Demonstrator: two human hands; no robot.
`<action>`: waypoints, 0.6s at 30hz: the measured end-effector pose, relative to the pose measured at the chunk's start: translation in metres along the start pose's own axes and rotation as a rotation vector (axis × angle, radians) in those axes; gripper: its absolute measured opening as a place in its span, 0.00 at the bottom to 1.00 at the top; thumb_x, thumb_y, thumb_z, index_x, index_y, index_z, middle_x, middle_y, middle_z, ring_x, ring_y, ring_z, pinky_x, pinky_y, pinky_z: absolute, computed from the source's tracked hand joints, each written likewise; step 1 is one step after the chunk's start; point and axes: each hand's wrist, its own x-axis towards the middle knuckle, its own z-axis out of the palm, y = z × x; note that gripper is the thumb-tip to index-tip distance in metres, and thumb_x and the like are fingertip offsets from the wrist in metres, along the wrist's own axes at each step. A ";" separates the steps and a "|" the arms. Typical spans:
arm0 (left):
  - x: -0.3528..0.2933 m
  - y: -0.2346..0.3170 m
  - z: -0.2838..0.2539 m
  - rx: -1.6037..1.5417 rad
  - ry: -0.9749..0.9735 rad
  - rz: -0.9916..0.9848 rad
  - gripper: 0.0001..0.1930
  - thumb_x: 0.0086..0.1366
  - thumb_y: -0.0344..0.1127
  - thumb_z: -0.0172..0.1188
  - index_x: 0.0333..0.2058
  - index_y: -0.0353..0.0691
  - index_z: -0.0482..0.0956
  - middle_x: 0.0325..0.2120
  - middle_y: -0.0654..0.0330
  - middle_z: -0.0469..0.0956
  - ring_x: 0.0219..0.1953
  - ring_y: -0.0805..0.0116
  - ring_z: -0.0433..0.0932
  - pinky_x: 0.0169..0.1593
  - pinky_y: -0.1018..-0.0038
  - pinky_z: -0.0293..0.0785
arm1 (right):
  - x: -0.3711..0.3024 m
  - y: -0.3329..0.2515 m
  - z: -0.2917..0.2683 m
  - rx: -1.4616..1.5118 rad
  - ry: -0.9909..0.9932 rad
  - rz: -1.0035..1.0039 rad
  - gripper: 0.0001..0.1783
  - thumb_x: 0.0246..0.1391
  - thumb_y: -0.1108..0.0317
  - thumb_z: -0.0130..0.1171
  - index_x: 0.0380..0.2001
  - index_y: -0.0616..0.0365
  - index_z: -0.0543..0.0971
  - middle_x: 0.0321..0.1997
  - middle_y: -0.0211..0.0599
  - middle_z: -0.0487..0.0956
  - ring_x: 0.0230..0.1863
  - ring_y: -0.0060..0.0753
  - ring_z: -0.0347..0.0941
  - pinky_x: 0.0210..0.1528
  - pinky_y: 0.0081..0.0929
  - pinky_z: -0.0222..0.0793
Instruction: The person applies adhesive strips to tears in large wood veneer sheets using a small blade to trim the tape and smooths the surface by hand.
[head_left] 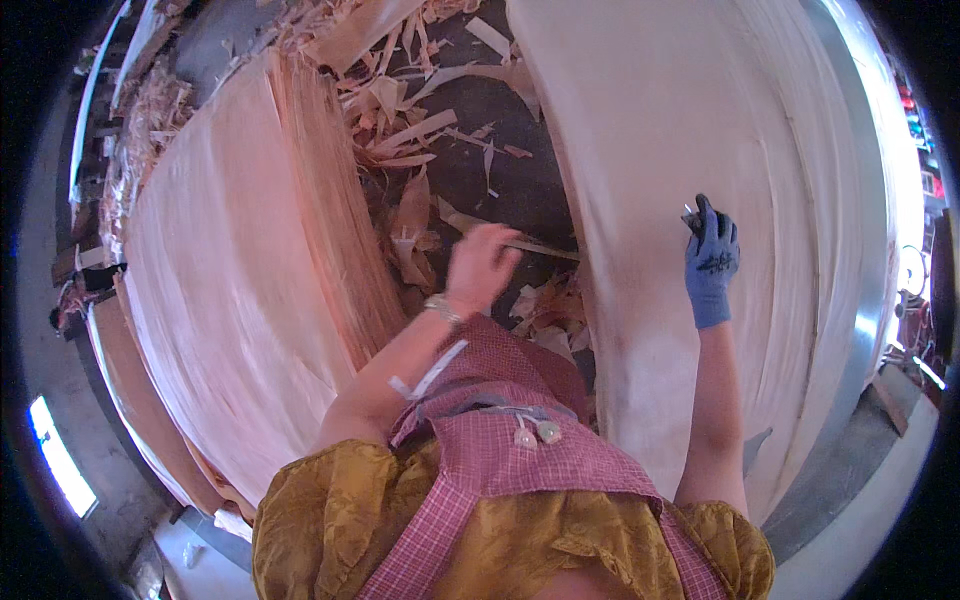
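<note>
One gloved right hand (712,252) clasping a mostly hidden small tool (688,211), left hand (480,266) blurred, grip impossible to tell

Dim interior, soft shadows. Harsh white glare along right rim; 1 window (62,457) at lower left blown out. Bright highlight on smooth grey table edge (868,322). Pale veneer sheets (680,130) bright, low-contrast; floor (530,185) between stacks dark. Bare left hand (482,265) blurred; gloved right hand (712,250) crisper. Fisheye bends straight edges; 4 corners black, rim detail soft.
</note>
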 end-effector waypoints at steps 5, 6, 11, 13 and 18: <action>-0.012 -0.153 -0.079 0.021 0.214 -0.603 0.13 0.66 0.37 0.57 0.44 0.36 0.77 0.36 0.50 0.79 0.41 0.52 0.78 0.47 0.62 0.73 | 0.088 -0.057 0.015 -0.090 -0.054 -0.031 0.37 0.47 0.74 0.60 0.63 0.35 0.69 0.46 0.34 0.74 0.50 0.41 0.70 0.48 0.43 0.71; -0.013 -0.173 -0.090 0.043 0.206 -0.693 0.13 0.66 0.38 0.57 0.44 0.36 0.77 0.35 0.50 0.80 0.40 0.53 0.79 0.47 0.62 0.73 | 0.105 -0.063 0.021 -0.063 -0.045 -0.070 0.38 0.48 0.73 0.59 0.63 0.33 0.68 0.46 0.35 0.73 0.50 0.42 0.70 0.47 0.44 0.71; -0.044 -0.242 -0.067 -0.259 0.243 -0.833 0.11 0.65 0.36 0.58 0.42 0.35 0.76 0.34 0.53 0.80 0.38 0.59 0.79 0.46 0.66 0.74 | 0.169 -0.097 0.046 -0.113 -0.081 -0.054 0.30 0.54 0.70 0.56 0.61 0.36 0.70 0.45 0.38 0.74 0.47 0.45 0.73 0.46 0.44 0.71; -0.064 -0.277 -0.037 -0.312 0.256 -0.806 0.11 0.65 0.35 0.59 0.42 0.35 0.76 0.34 0.54 0.80 0.38 0.61 0.79 0.45 0.67 0.74 | 0.170 -0.104 0.063 -0.044 0.024 -0.047 0.27 0.56 0.70 0.54 0.60 0.38 0.72 0.45 0.38 0.74 0.46 0.46 0.73 0.46 0.44 0.71; -0.059 -0.282 -0.012 -0.322 0.238 -0.856 0.10 0.61 0.34 0.61 0.40 0.35 0.78 0.34 0.53 0.81 0.38 0.60 0.80 0.45 0.66 0.75 | 0.169 -0.111 0.070 0.090 0.039 0.033 0.21 0.60 0.69 0.49 0.57 0.45 0.75 0.44 0.43 0.75 0.46 0.50 0.72 0.47 0.43 0.70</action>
